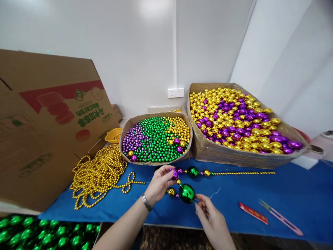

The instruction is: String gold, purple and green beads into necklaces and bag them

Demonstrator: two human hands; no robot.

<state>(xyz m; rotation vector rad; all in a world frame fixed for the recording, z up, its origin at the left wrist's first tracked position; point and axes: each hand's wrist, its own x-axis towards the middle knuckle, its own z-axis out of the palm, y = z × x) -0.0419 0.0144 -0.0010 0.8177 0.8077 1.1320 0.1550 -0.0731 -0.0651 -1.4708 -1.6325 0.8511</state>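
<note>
My left hand (160, 184), wearing a metal band at the wrist, pinches a shiny purple bead (173, 174) on a bead string. A large green bead (187, 193) hangs on the same string between my hands. My right hand (211, 217) is closed at that bead's right edge, thumb and finger pinched on what looks like the thread. A thin pale thread (215, 192) sticks out above the right fingers. Further along the string lie another green bead (193, 172), a gold bead (206, 172) and a straight run of small gold beads (244, 173).
Behind my hands stands a box (125, 131) of small purple, green and gold beads. A larger box (208, 147) holds gold and purple beads. Gold bead chains (100, 173) heap at left by a cardboard carton (59, 139). Pink-handled tweezers (283, 218) and a red packet (253, 213) lie right.
</note>
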